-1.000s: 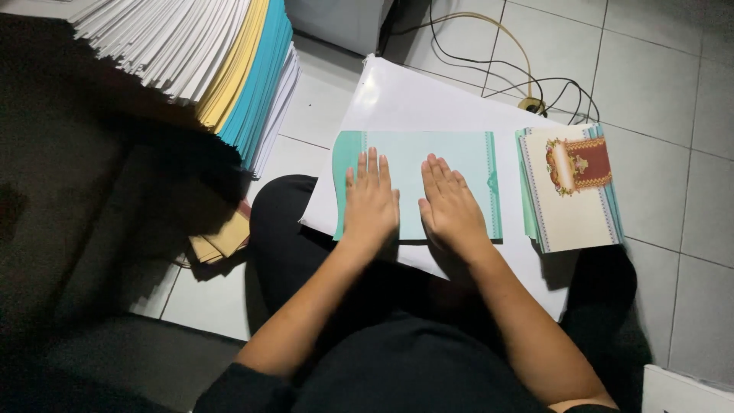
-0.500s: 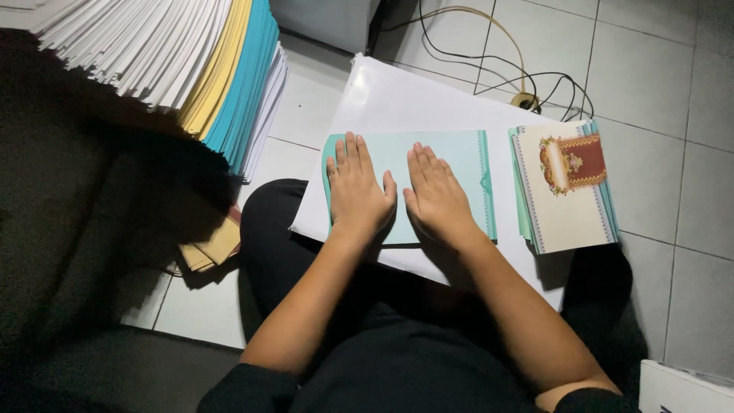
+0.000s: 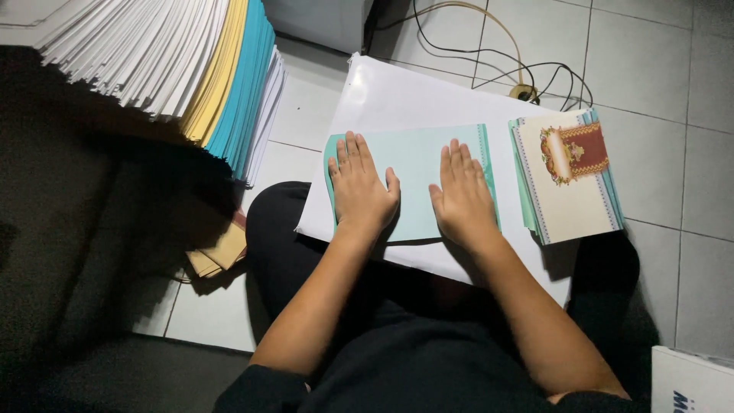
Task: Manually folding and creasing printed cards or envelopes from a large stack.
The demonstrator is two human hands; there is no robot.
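Observation:
A pale teal folded card (image 3: 413, 164) lies on a large white sheet (image 3: 397, 99) across my lap. My left hand (image 3: 361, 189) rests flat on the card's left part, fingers together and stretched out. My right hand (image 3: 461, 196) lies flat on its right part, near the patterned edge. Both palms press down on the card; neither grips it. To the right sits a stack of cards (image 3: 569, 180), the top one cream with a red and gold ornament.
A tall pile of white, yellow and blue paper (image 3: 191, 73) rises at the upper left. Brown envelopes (image 3: 222, 252) lie on the tiled floor below it. Cables (image 3: 505, 65) run along the floor beyond the white sheet. A white box corner (image 3: 692, 378) shows at the lower right.
My hands have slid apart on the teal card, the left toward its left edge and the right toward its right edge. The view has shifted slightly.

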